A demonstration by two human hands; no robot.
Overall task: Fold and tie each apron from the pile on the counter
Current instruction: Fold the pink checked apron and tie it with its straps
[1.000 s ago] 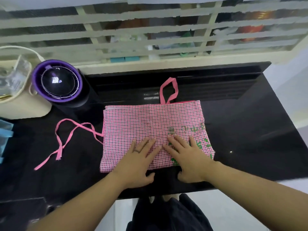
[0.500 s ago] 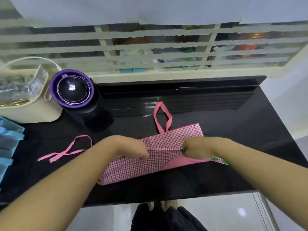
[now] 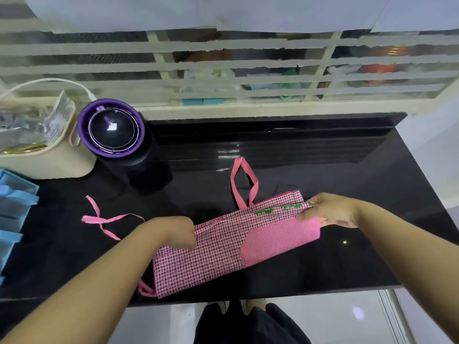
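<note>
A pink checked apron [image 3: 223,247] lies folded into a long narrow band on the black counter [image 3: 347,175], slanting from near left to far right. Its plain pink underside [image 3: 280,240] shows at the right half, with green print along the top fold. My left hand [image 3: 173,232] grips the folded edge at the band's left part. My right hand [image 3: 327,211] pinches the fold at the right end. The pink neck loop [image 3: 242,182] sticks out behind the band. A pink tie strap [image 3: 104,219] trails on the counter to the left.
A black and purple round appliance [image 3: 111,131] stands at the back left beside a cream tub [image 3: 42,155] of clear packets. Blue folded items [image 3: 12,209] sit at the left edge. A slatted window grille runs behind the counter. The counter's front edge is just below the apron.
Both hands went from lying flat on the spread apron to gripping its near edge and folding it away from me. The apron is now a narrow band with its pink underside showing.
</note>
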